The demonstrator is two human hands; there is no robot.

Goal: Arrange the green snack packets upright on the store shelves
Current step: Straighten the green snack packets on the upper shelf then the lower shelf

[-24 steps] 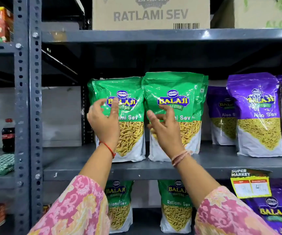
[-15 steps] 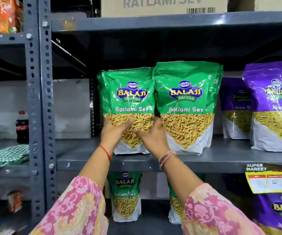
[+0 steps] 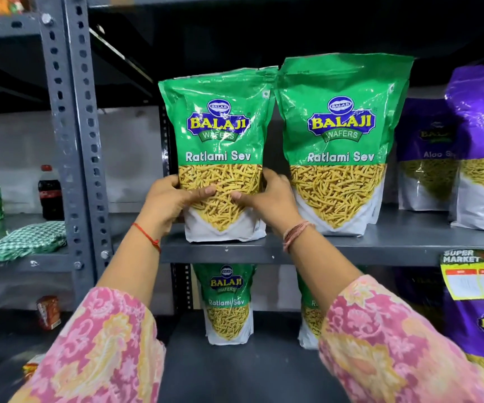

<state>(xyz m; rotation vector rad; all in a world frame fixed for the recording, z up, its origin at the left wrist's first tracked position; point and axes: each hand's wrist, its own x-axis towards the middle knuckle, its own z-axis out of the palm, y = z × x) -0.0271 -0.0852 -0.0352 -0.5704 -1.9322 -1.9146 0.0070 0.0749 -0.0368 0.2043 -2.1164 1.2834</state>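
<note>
Two green Ratlami Sev packets stand upright side by side on the grey middle shelf (image 3: 380, 245). The left green packet (image 3: 220, 132) is gripped low down by both hands: my left hand (image 3: 171, 202) wraps its left edge, my right hand (image 3: 267, 199) its right edge, thumbs on the front. The right green packet (image 3: 339, 135) stands untouched beside it, with another packet partly hidden behind it. On the shelf below, one green packet (image 3: 227, 303) stands upright and a second green packet (image 3: 307, 321) is mostly hidden by my right arm.
Purple Aloo Sev packets (image 3: 479, 146) stand to the right on the same shelf and below. A perforated grey upright post (image 3: 75, 146) bounds the bay on the left. Beyond it sit bottles (image 3: 50, 193) and a green checked cloth (image 3: 28, 239). A yellow price tag (image 3: 476, 274) hangs at the shelf edge.
My hands slid down from the packets' fronts and both closed on the lower sides of the left packet. The camera moved closer to the shelf.
</note>
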